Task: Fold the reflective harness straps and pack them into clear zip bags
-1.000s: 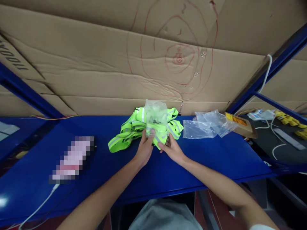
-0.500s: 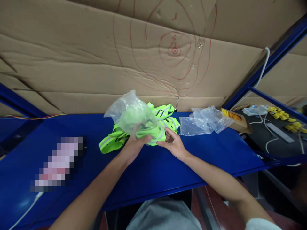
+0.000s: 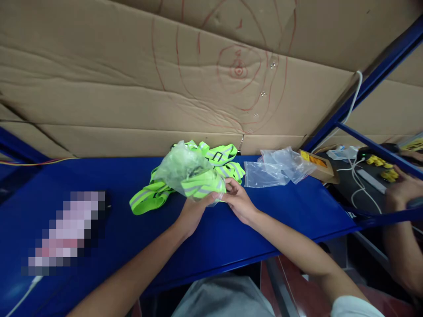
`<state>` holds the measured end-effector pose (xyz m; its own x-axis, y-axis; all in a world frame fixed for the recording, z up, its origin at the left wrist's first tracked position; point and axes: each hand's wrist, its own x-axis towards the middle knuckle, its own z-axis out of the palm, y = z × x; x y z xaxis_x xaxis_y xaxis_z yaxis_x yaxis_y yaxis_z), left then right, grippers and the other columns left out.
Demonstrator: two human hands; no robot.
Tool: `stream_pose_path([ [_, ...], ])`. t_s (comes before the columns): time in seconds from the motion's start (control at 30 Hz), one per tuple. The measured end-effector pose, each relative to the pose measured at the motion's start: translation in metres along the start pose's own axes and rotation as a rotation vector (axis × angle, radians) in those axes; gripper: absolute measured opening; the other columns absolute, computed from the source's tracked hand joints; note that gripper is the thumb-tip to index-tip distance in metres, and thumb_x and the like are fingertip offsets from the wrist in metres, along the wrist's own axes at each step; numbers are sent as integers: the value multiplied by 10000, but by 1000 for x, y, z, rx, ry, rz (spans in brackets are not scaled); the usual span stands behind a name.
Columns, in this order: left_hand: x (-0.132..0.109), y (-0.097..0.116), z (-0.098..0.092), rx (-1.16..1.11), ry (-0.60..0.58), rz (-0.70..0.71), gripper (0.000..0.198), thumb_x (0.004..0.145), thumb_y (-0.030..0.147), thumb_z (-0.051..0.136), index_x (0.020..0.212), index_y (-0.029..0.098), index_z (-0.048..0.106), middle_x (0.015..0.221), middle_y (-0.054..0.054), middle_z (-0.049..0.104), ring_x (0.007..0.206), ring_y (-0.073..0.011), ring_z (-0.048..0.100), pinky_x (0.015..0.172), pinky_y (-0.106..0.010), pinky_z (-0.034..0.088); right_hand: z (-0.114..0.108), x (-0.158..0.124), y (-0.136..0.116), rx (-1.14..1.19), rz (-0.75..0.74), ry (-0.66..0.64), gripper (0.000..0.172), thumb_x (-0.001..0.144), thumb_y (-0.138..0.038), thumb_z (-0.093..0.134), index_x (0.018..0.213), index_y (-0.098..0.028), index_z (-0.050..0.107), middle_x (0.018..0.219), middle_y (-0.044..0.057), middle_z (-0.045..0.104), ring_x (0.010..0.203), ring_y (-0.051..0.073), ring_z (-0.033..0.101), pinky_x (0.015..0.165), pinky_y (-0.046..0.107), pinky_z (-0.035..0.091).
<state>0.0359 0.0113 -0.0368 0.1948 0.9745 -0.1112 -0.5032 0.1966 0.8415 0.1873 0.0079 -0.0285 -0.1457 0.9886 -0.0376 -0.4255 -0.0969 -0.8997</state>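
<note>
A clear plastic bag [image 3: 181, 169] with a folded neon-green reflective strap vest inside lies tilted over a loose pile of the same green vests [image 3: 218, 158] on the blue table [image 3: 132, 229]. My left hand [image 3: 191, 211] is closed on the bag's near end from below. My right hand [image 3: 236, 198] pinches the bag's mouth and the vest edge at its right side. Both hands meet at the bag's opening.
A heap of empty clear bags [image 3: 277, 167] lies to the right, beside a brown cardboard box with a yellow label [image 3: 319, 165]. A pixelated object [image 3: 64, 233] rests at the left. Cardboard sheets [image 3: 132, 79] wall the back. Another person's hand [image 3: 401, 191] reaches over the neighbouring bench at far right.
The bag stood upright between both hands, then tipped to the left and now lies lower on the pile. Another person's hand has come into view at the right.
</note>
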Motion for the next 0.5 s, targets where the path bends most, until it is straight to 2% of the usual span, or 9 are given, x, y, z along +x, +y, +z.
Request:
stream_pose_path([
  [0.17,2,10,3,-73,9,26,535,691,326,929,1163,189,719,1235,-77,736,1173,-247,669,1017,-357,516,2,-1,1,22,-42,53,531,516,-232,993,890,-226,616,936,-71,626,751,104,657,732,270,611],
  [0.23,0,12,2,-72,13,40,533,673,328,939,1145,195,730,1199,-68,746,1130,-236,679,969,-334,531,2,-3,-2,-6,-33,-19,476,576,-288,976,873,-220,609,939,-54,632,763,117,662,699,286,624],
  [0.3,-5,11,2,-45,-5,-2,559,637,352,957,1126,188,741,1163,-77,755,1087,-249,688,911,-337,547,1,-6,-6,-58,-13,-124,430,633,-356,950,861,-212,615,933,-26,657,751,133,664,636,285,617],
  [0.37,-11,6,3,-16,-31,-60,596,612,379,967,1130,183,747,1162,-95,755,1073,-274,689,863,-353,559,0,-8,-8,-103,-18,-165,425,645,-391,942,864,-209,627,890,-16,670,692,125,643,575,255,581],
  [0.5,-15,-6,6,-11,-69,-140,500,704,432,913,1105,177,755,1101,-103,759,963,-249,695,783,-356,572,-2,-8,2,-199,-66,-29,417,698,-462,898,900,-224,622,823,-28,645,571,98,563,494,223,490],
])
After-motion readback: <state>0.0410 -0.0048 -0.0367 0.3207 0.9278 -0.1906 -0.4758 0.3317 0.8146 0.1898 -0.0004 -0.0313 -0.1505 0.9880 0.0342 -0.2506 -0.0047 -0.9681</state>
